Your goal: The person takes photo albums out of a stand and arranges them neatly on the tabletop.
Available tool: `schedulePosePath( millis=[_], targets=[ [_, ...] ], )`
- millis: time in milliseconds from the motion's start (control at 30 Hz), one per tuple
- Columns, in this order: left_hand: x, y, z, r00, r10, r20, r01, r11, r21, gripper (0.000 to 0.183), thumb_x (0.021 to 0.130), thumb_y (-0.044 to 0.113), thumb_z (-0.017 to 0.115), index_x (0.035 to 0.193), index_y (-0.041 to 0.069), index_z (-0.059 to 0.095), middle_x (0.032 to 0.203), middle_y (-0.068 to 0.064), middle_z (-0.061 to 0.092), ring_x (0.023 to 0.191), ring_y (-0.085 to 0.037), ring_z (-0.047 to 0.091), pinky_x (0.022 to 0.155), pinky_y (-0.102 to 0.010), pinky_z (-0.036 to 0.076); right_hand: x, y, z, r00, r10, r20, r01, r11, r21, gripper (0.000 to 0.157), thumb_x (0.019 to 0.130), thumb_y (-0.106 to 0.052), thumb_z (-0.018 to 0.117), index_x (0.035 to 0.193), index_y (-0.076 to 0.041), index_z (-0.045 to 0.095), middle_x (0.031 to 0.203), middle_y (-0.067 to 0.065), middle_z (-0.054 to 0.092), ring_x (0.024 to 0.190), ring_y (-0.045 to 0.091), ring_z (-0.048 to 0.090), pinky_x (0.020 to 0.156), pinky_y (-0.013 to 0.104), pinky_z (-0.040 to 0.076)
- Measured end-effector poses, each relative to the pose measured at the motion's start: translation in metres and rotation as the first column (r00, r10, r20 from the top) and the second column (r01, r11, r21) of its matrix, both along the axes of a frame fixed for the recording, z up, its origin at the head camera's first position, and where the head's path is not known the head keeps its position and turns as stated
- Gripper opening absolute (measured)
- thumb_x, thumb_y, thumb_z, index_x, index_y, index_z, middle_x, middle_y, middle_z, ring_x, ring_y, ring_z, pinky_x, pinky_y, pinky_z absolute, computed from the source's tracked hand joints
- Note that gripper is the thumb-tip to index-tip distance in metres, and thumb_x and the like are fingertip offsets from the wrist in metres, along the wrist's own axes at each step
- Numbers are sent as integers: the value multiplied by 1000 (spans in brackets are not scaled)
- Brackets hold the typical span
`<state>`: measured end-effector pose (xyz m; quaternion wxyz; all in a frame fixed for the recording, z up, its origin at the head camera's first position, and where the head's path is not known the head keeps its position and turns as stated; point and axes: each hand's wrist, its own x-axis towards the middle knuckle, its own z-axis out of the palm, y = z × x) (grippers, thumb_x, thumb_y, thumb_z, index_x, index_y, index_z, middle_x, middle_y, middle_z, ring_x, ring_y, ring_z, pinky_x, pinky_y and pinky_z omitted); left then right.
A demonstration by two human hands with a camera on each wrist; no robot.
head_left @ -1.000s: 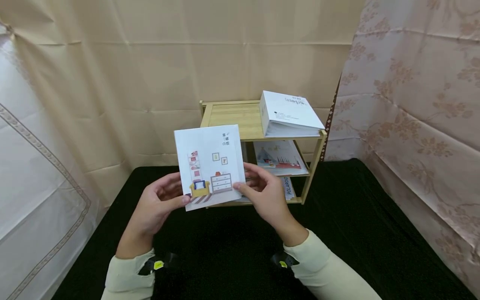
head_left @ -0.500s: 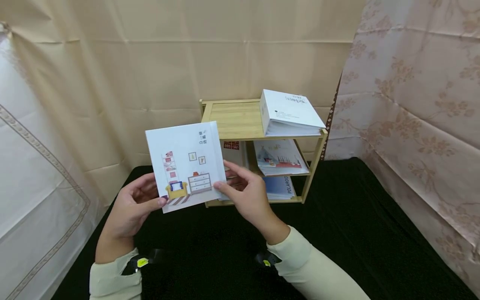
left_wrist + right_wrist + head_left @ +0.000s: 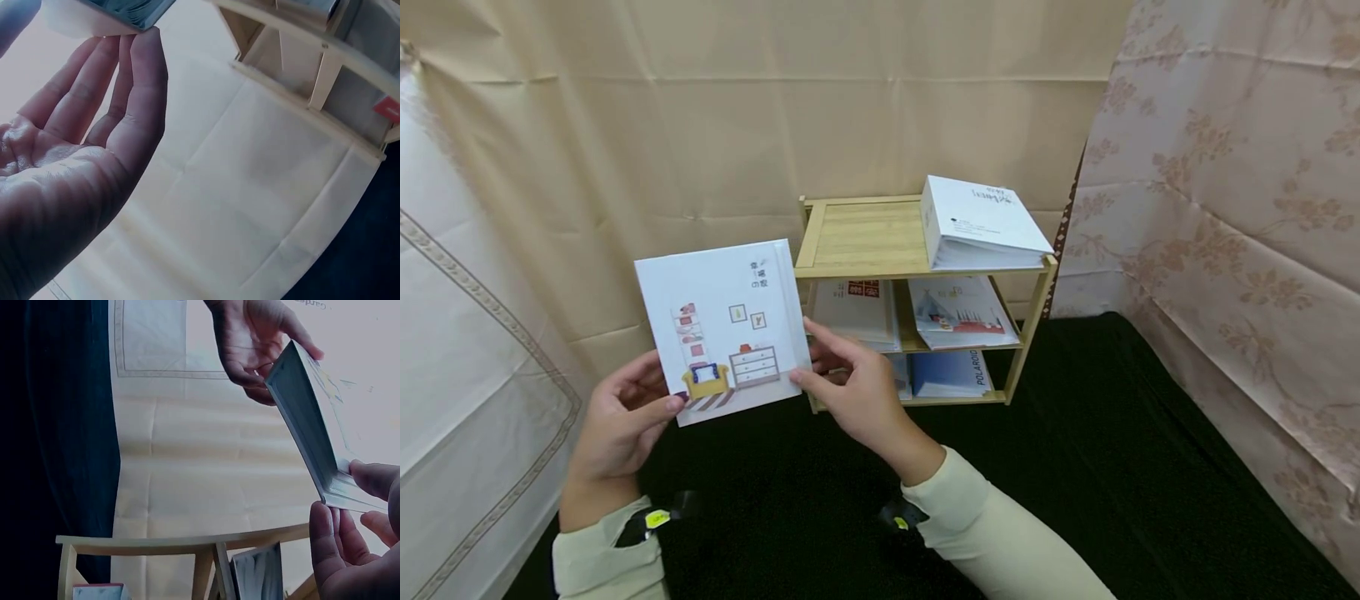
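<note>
A white hardcover book (image 3: 715,287), with a yellow armchair and a chest of drawers drawn on its cover, is held up left of the shelf in the head view. My left hand (image 3: 621,417) grips its lower left corner, thumb on the cover. At the lower right edge my right hand (image 3: 861,396) pinches it, thumb in front and fingers behind. The right wrist view shows the book (image 3: 306,412) from its edge, between the left hand (image 3: 253,337) and right-hand fingers (image 3: 325,544). Only a corner of the book (image 3: 128,12) shows in the left wrist view, above the fingertips.
A three-tier wooden shelf (image 3: 865,237) stands at the back. On its top right lies a thick white binder-like book (image 3: 988,221). The middle tier holds books (image 3: 962,312); a blue one marked POLAROID (image 3: 951,375) lies below. Black cloth (image 3: 1120,450) covers the table, with curtains around.
Both hands have moved left with the book, from in front of the shelf to beside it. The books on the lower tiers have come into fuller view.
</note>
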<state>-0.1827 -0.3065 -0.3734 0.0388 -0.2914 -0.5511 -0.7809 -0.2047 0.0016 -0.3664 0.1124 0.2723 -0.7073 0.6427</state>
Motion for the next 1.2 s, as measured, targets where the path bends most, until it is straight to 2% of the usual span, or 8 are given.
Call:
schedulePosePath(
  millis=[133,300,467,567,733,933,1200],
  targets=[
    [-2,-6,-5,1000,15,10,-15,1000,24,61,92,-29,42,147,-5,50,133,-12,70,118,-21,70,95,-31,60,-1,-7,-3,1000,31,6,-31,1000,0,63,92,-16,80,149,-26,55,111,5,72,93,13,71,82,34,64],
    [-6,-12,-14,999,25,30,-27,998,52,60,93,-28,40,146,-2,53,133,-12,70,119,-22,70,96,-31,60,0,-15,-10,998,56,29,-56,998,9,65,93,-14,79,151,-31,53,111,4,71,92,13,71,81,29,64],
    [-15,-19,-28,998,-61,-20,63,982,176,55,94,-29,36,144,-12,50,135,-22,67,121,-28,69,98,-35,59,-2,-22,-19,996,69,49,-70,997,26,70,91,-10,79,151,-33,51,111,3,71,90,11,71,80,29,64],
    [-21,-22,-35,996,-87,-26,91,972,217,52,95,-29,35,143,-14,49,135,-24,66,122,-30,68,99,-36,59,-5,-26,-23,995,64,78,-68,996,49,74,90,-9,80,152,-34,50,110,2,71,90,11,71,80,30,64],
    [-27,-26,-45,998,-61,31,51,969,241,48,97,-26,38,139,-12,55,131,-23,69,117,-30,71,96,-37,61,-11,-31,-33,989,64,132,-74,994,75,77,89,-9,79,154,-33,47,112,3,71,89,11,71,82,25,62],
    [-33,-29,-60,992,-30,119,-1,967,253,44,100,-21,37,136,-8,60,126,-21,72,111,-28,73,90,-37,63,-18,-39,-47,974,76,213,-83,996,25,76,88,-5,79,153,-31,49,111,4,72,91,14,71,82,22,61],
    [-38,-34,-73,963,11,269,-83,963,256,40,103,-14,42,132,-1,65,121,-16,72,109,-28,73,90,-39,63,-27,-55,-65,938,50,342,-48,999,-15,75,87,-4,80,152,-28,51,111,1,74,90,15,74,79,23,62]
  ],
)
